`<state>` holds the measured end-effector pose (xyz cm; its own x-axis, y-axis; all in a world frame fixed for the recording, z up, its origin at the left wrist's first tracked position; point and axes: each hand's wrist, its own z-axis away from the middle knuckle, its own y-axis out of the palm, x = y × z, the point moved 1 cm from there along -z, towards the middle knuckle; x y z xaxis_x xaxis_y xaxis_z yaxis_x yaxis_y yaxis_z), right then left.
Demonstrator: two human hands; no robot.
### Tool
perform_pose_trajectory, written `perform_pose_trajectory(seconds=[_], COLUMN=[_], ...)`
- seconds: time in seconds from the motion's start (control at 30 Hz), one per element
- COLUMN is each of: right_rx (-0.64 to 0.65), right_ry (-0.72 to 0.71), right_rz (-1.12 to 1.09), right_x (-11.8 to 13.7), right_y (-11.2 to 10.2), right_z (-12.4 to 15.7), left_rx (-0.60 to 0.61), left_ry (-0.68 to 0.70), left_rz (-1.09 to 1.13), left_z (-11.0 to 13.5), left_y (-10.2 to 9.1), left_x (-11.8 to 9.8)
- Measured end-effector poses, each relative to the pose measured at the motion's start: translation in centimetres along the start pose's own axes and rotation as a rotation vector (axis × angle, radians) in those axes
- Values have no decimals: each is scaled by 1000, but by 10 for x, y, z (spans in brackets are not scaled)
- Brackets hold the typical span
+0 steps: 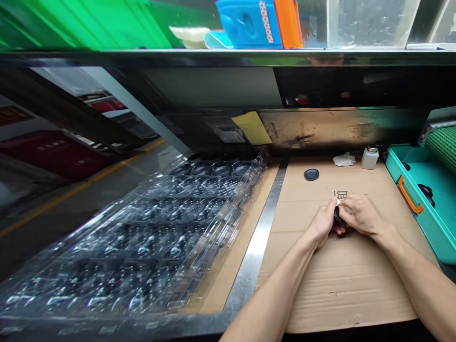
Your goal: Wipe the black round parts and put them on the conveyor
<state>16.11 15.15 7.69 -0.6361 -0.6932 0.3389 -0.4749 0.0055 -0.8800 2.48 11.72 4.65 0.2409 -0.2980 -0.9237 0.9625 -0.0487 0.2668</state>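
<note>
Forearms (270,294) cross the cardboard sheet (342,289): left hand (322,223) and right hand (361,214) pinch a black round part (339,217) mid-sheet, one black disc (311,175) lies further along it, more black parts (426,194) sit in the teal bin (423,237) off its right edge.

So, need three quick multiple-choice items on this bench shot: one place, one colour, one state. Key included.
1. Where is the white bottle?
A. Inside the clear plastic trays
B. On the cardboard, beside a crumpled tissue
C. On the steel strip

2. What colour is the handle on the teal tray?
A. Orange
B. Green
C. White

3. What state are the left hand and right hand in?
A. Both flat on the plastic trays
B. Only the right holds anything
C. Both hold one small black part

1: B, it stands near the cardboard's back edge.
2: A, the handle shows orange against the teal.
3: C, fingers of both hands meet around the part.
</note>
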Motion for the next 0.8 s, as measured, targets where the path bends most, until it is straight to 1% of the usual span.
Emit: perform_pose_trajectory(seconds=[0.1, 0.23, 0.37, 0.43, 0.53, 0.57, 0.6, 0.67, 0.7, 0.73, 0.8], right_rx=[31, 0, 37, -14, -171, -204, -211, -163, -141, -140, -197], right_ry=[27, 44, 121, 166, 275, 327, 380, 470, 488, 484, 416], right_rz=[1, 27, 68, 15, -34, -3, 50, 186, 258, 324, 398], right_x=[0, 2, 5, 2, -13, -20, -28, -42, -48, -50, -48], right_y=[-1, -2, -2, -2, -3, -4, -4, -5, -5, -7, -9], right_z=[1, 1, 0, 0, 0, 1, 1, 3, 3, 4, 5], left_rx=[1, -19, 0, 45, 123, 132, 131, 124, 125, 126, 127], left_ry=[-7, -4, -27, -97, -260, -306, -341, -381, -392, -396, -395], left_rz=[-11, -14, 27, 141, 380, 449, 506, 585, 608, 624, 640], left_z=[0, 1, 2, 2, 1, 1, 0, -1, -1, -2, -2], left_y=[1, 1, 0, -3, -10, -12, -15, -19, -21, -22, -23], left_x=[0, 1, 0, -3, -10, -12, -14, -17, -18, -19, -20])
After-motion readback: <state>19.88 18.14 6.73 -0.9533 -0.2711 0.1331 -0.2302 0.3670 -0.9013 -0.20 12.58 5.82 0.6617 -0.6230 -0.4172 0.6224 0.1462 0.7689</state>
